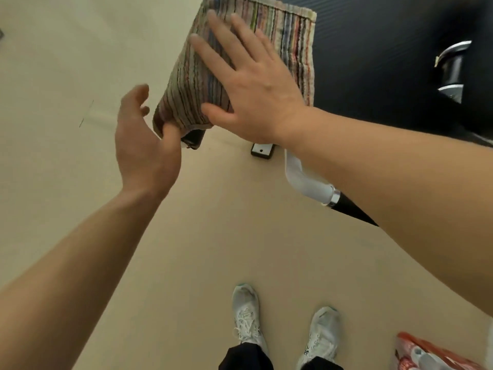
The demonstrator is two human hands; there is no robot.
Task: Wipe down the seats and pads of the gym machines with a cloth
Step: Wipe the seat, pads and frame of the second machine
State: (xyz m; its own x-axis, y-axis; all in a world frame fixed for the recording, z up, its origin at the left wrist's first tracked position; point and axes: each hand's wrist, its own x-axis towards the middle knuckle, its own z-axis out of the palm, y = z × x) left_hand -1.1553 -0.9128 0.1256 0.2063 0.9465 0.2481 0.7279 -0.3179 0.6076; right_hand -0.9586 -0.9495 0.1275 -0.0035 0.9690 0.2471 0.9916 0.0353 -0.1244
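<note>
Right hand (pixel 256 97) is flat, fingers spread wide, pressing the striped cloth (pixel 288 36) draped over the dark pad (pixel 193 138). Left hand (pixel 144 145) is loose and open at the cloth's lower corner, its thumb touching the edge. White shoes (pixel 246 313) are planted on the beige floor (pixel 186 263).

One multicoloured striped terry cloth (pixel 288 36). Two bare hands: the left hand (pixel 144 145) and the right hand (pixel 256 102). Two white laced trainers (pixel 246 313) (pixel 321 335), near. One white bent tube (pixel 298 180) with a chrome collar. One small black-and-white block (pixel 262 150). One orange-and-clear plastic bag (pixel 426 353), near right. One chrome-and-black handle (pixel 453 68), far right.
</note>
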